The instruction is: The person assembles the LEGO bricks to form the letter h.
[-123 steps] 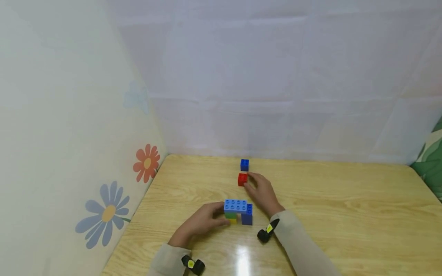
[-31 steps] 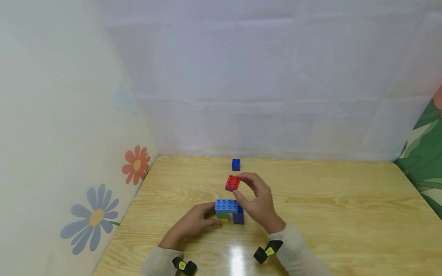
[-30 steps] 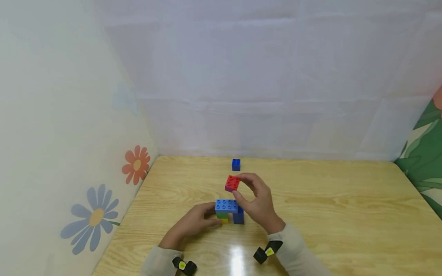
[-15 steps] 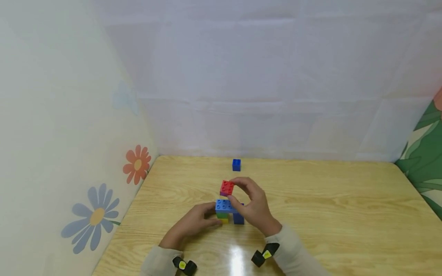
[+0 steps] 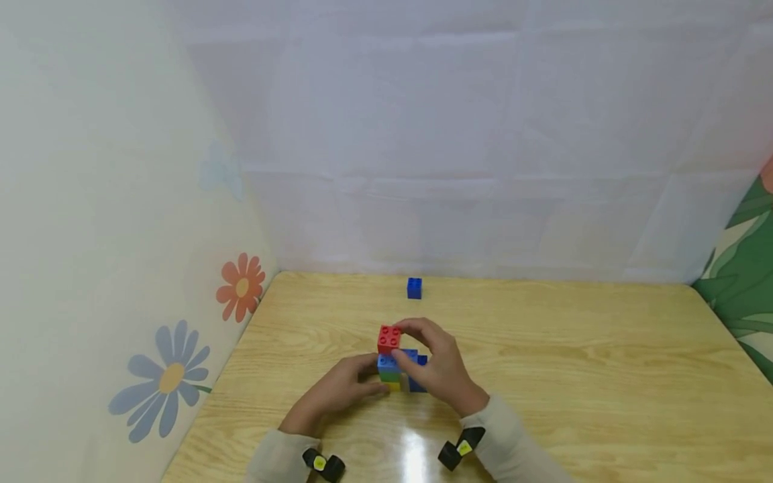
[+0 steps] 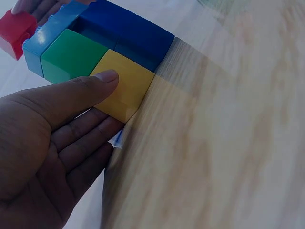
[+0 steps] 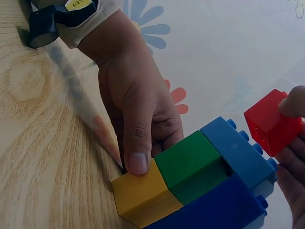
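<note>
A bridge-like build of toy building bricks stands on the table. Its left leg has a green brick (image 6: 74, 55) over a yellow brick (image 6: 126, 83), the right leg is dark blue (image 7: 209, 205), and a light blue long brick (image 7: 240, 150) spans the top. My left hand (image 5: 347, 388) pinches the yellow brick, thumb on its near face and fingers behind. Between thumb and fingers, my right hand (image 5: 443, 367) holds a red brick (image 5: 389, 339) over the left end of the light blue brick. In the right wrist view the red brick is slightly tilted beside the studs; full contact cannot be told.
A lone dark blue brick (image 5: 414, 288) sits near the back edge of the wooden table (image 5: 574, 349). A flower-patterned wall (image 5: 121, 235) borders the left, and a white sheet (image 5: 423, 134) hangs behind.
My right hand has picked up the red brick from the table and brought it nearer and left, down over the light blue brick's left end. My left hand stays at the build.
</note>
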Available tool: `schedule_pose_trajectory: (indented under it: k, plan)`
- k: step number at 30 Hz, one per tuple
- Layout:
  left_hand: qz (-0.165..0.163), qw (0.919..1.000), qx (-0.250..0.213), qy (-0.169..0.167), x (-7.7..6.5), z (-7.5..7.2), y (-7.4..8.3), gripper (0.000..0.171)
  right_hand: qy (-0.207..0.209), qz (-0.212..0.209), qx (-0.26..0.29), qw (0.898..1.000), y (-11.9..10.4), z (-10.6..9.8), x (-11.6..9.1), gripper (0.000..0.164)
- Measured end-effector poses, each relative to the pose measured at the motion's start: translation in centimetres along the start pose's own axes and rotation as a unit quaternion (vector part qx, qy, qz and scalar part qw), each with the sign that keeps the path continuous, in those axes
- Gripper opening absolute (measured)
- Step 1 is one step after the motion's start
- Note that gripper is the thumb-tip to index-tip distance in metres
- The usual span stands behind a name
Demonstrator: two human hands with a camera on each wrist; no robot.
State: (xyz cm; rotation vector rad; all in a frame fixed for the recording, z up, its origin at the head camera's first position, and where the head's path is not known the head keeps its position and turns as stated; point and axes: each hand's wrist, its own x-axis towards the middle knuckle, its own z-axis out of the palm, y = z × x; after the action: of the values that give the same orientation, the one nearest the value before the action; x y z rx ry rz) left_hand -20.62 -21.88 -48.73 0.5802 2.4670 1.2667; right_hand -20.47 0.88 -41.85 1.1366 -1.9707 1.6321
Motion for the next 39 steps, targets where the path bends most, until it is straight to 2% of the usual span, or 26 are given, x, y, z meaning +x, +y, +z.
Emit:
schedule_pose_trajectory:
  k: [6,11,16,24,33,39]
  plan:
    - [0.004,1.0,-0.009,0.001,0.1,0.1,0.0,0.052,-0.018,0.022,-0.003,1.0,-0.1,0.0,-0.1,0.036]
    - [0.016,0.9998,-0.007,0.006,0.1,0.2,0.0,0.052,-0.028,0.047,-0.002,0.998,1.7,0.4,-0.8,0.036]
    - [0.026,0.9996,-0.007,0.006,0.1,0.2,0.0,0.051,-0.034,0.051,-0.01,0.998,3.2,0.7,-1.5,0.038]
    - [0.017,0.9998,-0.012,0.004,0.1,0.2,0.1,0.047,-0.036,0.047,-0.009,0.998,3.5,0.7,-1.7,0.037]
    - [0.011,0.9999,-0.01,0.004,0.0,0.1,0.1,0.046,-0.038,0.066,-0.023,0.997,3.0,0.7,-1.5,0.038]
    - [0.005,1.0,-0.006,0.003,0.0,0.0,0.2,0.048,-0.035,0.06,-0.033,0.997,0.2,0.1,-0.4,0.035]
